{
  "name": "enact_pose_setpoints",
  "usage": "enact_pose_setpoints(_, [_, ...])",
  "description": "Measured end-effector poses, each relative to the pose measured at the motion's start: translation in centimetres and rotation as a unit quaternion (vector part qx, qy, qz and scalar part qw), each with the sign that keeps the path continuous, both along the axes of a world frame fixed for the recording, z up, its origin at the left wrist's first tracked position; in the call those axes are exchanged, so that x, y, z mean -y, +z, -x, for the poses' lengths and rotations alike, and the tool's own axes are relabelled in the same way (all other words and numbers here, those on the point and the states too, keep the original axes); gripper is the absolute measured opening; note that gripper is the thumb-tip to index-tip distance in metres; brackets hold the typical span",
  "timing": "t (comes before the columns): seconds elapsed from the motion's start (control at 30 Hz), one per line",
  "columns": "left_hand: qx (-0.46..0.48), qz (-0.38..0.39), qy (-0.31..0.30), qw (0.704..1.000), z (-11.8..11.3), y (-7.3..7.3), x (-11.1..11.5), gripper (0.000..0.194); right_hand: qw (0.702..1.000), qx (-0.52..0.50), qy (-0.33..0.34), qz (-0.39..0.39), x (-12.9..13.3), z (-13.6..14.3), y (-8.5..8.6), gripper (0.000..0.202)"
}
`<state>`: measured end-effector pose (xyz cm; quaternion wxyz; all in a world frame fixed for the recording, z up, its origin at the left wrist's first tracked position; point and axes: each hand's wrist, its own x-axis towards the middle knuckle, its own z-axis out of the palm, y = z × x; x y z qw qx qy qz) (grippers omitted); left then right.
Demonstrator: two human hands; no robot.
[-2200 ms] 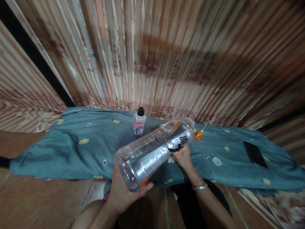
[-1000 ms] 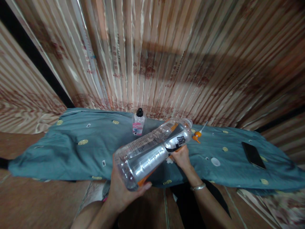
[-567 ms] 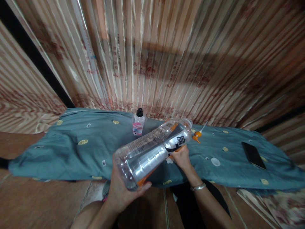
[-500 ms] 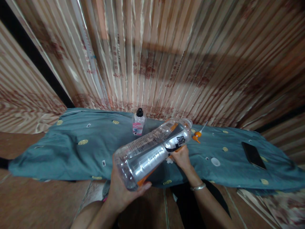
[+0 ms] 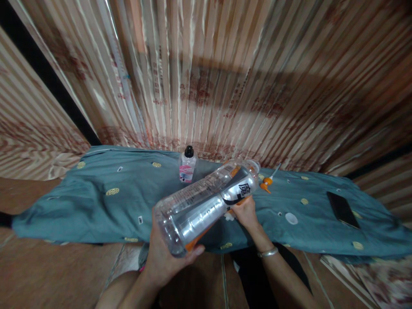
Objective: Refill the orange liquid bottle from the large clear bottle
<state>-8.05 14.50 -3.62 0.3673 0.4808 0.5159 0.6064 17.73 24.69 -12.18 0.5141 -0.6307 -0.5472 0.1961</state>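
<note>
A large clear plastic bottle (image 5: 206,206) with a silver and orange label lies tilted across both hands, its base at the lower left and its neck at the upper right. My left hand (image 5: 164,253) is wrapped round the base end. My right hand (image 5: 246,212), with a bracelet at the wrist, grips the underside near the neck; its fingertips are hidden behind the bottle. Just beyond the neck, an orange pump head (image 5: 266,183) with a thin tube lies on the cloth. Behind the large bottle stands a small clear bottle (image 5: 187,167) with a black cap and pink label.
A green patterned cloth (image 5: 96,206) covers the long surface before me. To the right are a white round disc (image 5: 291,218) and a black phone-like slab (image 5: 343,209). A striped curtain (image 5: 206,86) hangs close behind. Brown tiled floor (image 5: 64,274) shows in front.
</note>
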Motion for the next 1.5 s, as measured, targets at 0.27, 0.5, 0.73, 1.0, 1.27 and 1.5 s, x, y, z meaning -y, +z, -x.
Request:
enact_pose_setpoints(0.27, [-0.082,-0.071,-0.007,0.994,0.9,-1.7,-0.4,0.092,1.000,0.003,-0.001,-0.003,0.0,0.0,0.1,0.060])
enact_pose_setpoints(0.5, [-0.083,-0.064,-0.014,0.994,0.9,-2.1,-0.3,0.093,1.000,-0.005,-0.005,-0.003,0.0,0.1,0.3,0.060])
enact_pose_setpoints(0.73, [-0.052,-0.006,-0.024,0.998,0.7,-0.3,-0.1,0.090,1.000,-0.017,-0.002,-0.012,0.0,0.2,0.5,0.063])
enact_pose_setpoints(1.0, [-0.021,0.000,0.009,1.000,-0.1,0.8,0.2,0.087,1.000,-0.004,-0.007,0.004,0.1,0.0,0.2,0.060])
enact_pose_setpoints(1.27, [0.011,0.027,-0.001,1.000,-0.2,0.7,0.3,0.092,1.000,-0.002,-0.011,-0.002,0.1,0.1,0.3,0.053])
enact_pose_setpoints(1.5, [-0.009,0.012,0.014,1.000,-0.2,0.8,0.4,0.088,1.000,-0.001,-0.015,-0.006,0.1,0.1,0.3,0.046])
